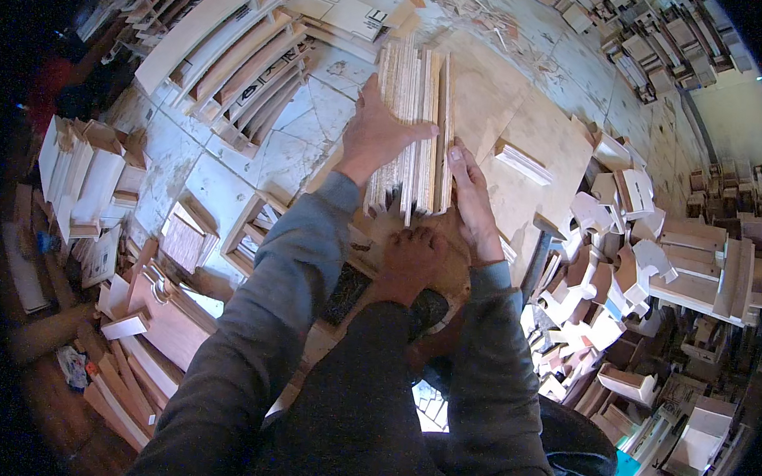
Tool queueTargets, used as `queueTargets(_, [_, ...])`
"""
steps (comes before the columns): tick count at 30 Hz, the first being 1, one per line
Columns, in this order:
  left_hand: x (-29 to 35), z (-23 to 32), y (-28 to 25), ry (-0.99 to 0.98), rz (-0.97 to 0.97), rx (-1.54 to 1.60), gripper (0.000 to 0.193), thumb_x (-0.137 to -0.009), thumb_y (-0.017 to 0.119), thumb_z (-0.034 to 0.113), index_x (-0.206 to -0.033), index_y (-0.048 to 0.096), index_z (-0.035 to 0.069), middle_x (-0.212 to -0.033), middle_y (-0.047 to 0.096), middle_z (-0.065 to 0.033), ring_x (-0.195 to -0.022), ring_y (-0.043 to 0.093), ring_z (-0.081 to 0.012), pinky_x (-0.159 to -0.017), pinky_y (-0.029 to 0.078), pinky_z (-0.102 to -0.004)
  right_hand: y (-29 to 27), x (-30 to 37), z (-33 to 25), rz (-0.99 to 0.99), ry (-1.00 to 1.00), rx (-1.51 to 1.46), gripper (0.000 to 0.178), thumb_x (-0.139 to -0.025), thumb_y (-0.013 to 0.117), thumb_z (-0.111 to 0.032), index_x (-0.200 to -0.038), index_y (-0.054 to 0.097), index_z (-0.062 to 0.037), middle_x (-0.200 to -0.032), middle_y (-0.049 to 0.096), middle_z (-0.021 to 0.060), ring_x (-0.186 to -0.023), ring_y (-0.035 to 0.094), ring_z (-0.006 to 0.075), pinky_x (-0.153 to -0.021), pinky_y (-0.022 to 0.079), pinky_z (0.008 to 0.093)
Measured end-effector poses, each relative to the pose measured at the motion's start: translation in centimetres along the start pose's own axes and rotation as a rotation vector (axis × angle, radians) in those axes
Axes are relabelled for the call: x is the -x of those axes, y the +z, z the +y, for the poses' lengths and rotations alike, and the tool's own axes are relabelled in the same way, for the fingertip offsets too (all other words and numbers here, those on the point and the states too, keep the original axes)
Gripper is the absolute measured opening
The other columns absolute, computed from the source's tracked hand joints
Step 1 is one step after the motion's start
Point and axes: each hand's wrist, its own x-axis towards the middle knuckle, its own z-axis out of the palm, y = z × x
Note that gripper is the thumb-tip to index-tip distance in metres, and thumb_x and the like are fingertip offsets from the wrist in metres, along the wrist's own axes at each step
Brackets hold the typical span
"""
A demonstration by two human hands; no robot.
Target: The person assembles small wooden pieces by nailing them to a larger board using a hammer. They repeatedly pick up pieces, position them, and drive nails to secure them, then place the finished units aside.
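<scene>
A bundle of long, narrow plywood strips stands on edge in front of me, pressed side by side, their near ends pointing at me. My left hand grips the bundle from its left side, the thumb lying across the top edges. On the opposite side my right hand presses against the outer strip near the close end, thumb upward; its other fingers are mostly hidden. Just short of the near ends rests my bare foot.
Under the bundle lies a wide plywood sheet, with a short pale strip on it. A hammer is right of my right forearm, beside a heap of wooden offcuts. Stacked curved panels stand at the far left on the tiled floor.
</scene>
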Motion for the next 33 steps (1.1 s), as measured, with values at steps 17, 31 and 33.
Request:
queueTargets(17, [-0.5,-1.1,0.7,0.036,0.025,0.085,0.117,-0.053,0.086,0.042,-0.141,0.02,-0.001,-0.131,0.045,-0.0232,-0.121,0.046,-0.0354,-0.1,0.039,-0.04,1.2,0.4,-1.8,0.19,-0.281,0.187,0.051,-0.091,0.059,-0.008,-0.138,0.04,-0.0105,-0.119,0.056,0.0125,-0.109,0.053,0.0163,-0.096,0.041,0.0297])
queueTargets(31, [-0.4,-1.3,0.6,0.02,-0.013,0.142,0.113,-0.055,0.086,0.042,-0.14,0.023,0.001,-0.129,0.045,-0.0232,-0.121,0.044,-0.0368,-0.101,0.038,-0.0421,1.4,-0.4,-0.8,0.087,-0.43,0.433,0.038,-0.089,0.064,-0.011,-0.125,0.055,-0.0058,-0.12,0.058,0.0057,-0.109,0.054,0.0159,-0.094,0.043,0.0288])
queueTargets(33, [-0.4,-1.3,0.6,0.03,-0.01,0.147,0.113,-0.055,0.086,0.042,-0.14,0.023,0.001,-0.129,0.046,-0.0229,-0.122,0.044,-0.0367,-0.102,0.037,-0.0421,1.1,-0.3,-1.0,0.084,-0.421,0.381,0.038,-0.089,0.063,-0.01,-0.126,0.054,-0.006,-0.12,0.057,0.0057,-0.11,0.053,0.0158,-0.096,0.042,0.0285])
